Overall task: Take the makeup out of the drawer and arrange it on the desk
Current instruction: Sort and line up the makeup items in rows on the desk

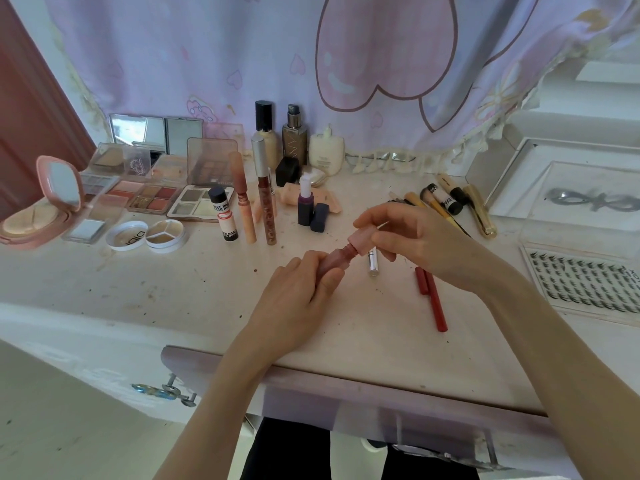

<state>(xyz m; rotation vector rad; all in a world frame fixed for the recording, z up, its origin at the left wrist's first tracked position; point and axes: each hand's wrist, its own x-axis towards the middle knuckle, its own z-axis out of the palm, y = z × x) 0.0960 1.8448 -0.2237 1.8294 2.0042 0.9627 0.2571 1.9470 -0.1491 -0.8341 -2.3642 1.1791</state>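
Observation:
A pink lip gloss tube (341,256) is held above the middle of the white desk (173,292). My left hand (294,299) grips its lower body, while my right hand (412,233) pinches its pale pink cap (362,241). The cap sits at the tube's neck. Just beyond lie a small silver-ended tube (373,265) and a red pencil (433,299) flat on the desk. The drawer front (363,393) shows at the desk's near edge; its inside is hidden.
Open eyeshadow palettes (152,197), a pink compact (41,209) and round pots (149,234) fill the left. Lip glosses (266,202) and foundation bottles (294,136) stand at the back. Brushes (446,202) lie right, beside a clear box (585,202) and a lash tray (588,282).

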